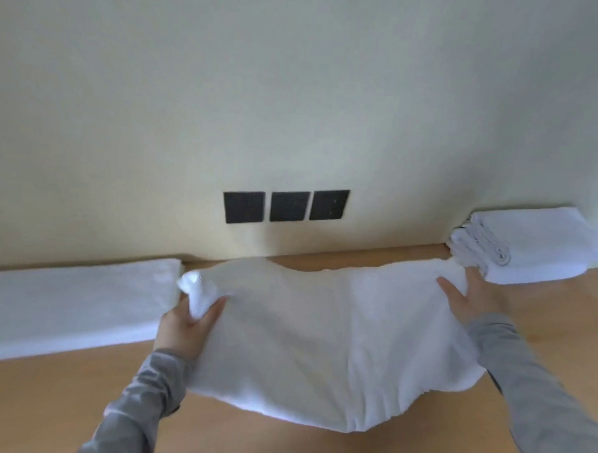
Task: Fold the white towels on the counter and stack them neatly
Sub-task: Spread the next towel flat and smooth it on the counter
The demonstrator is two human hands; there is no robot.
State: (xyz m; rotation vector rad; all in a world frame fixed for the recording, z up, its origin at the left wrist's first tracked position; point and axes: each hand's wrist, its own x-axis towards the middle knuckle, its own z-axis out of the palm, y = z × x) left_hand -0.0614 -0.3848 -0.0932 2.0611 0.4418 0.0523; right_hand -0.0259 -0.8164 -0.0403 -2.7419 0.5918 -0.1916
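Note:
A white towel (320, 337) lies spread and rumpled across the middle of the wooden counter (281, 441). My left hand (185, 327) grips the towel's bunched left end, with cloth sticking up between thumb and fingers. At the towel's right end my right hand (467, 302) holds the edge, its thumb on top and fingers spread over the cloth. A stack of folded white towels (526, 248) sits at the back right against the wall, just beyond my right hand. Another white towel (71, 302) lies flat in a long fold at the left.
The pale wall (296, 106) rises right behind the counter. Three dark square panels (286, 207) are set low in the wall above the towel. Bare wood shows along the near edge of the counter and at the far right.

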